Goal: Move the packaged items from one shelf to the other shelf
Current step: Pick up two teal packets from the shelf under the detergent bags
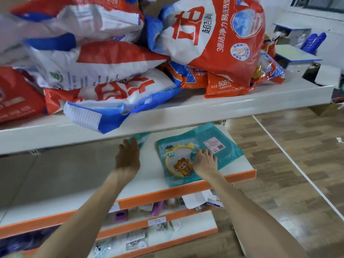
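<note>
- Head camera gives me both forearms reaching in from the near edge toward the shelving, so I call it from there.
- Left hand (128,157) is up under the lip of the upper shelf (223,108), its fingers curled round the near edge of a half-hidden teal package (142,139); most of that pack is tucked out of sight behind the shelf front.
- Right hand (203,161) sits on the teal cartoon package (178,164), fingers bent down and gripping it near the right side of its yellow ring.
- That cartoon package lies flat on the middle shelf (74,175), close to the orange front strip and toward the shelf's right end.
- A labelled teal package (229,152) lies just beyond and to the right, touching the cartoon one, with its white label facing up; I cannot tell which of the two overlaps the other.
- Left of both hands I see the bare white surface of the middle shelf.
- Up top, detergent bags (214,43) in red, white and blue are heaped in a loose pile on the upper shelf, and one blue-edged corner hangs over the front rim.
- Below, lower shelves (186,226) with orange edges carry small blurred items and a handwritten price tag (157,221).
- Wood-pattern floor (297,146) with a white line runs along the right.
</note>
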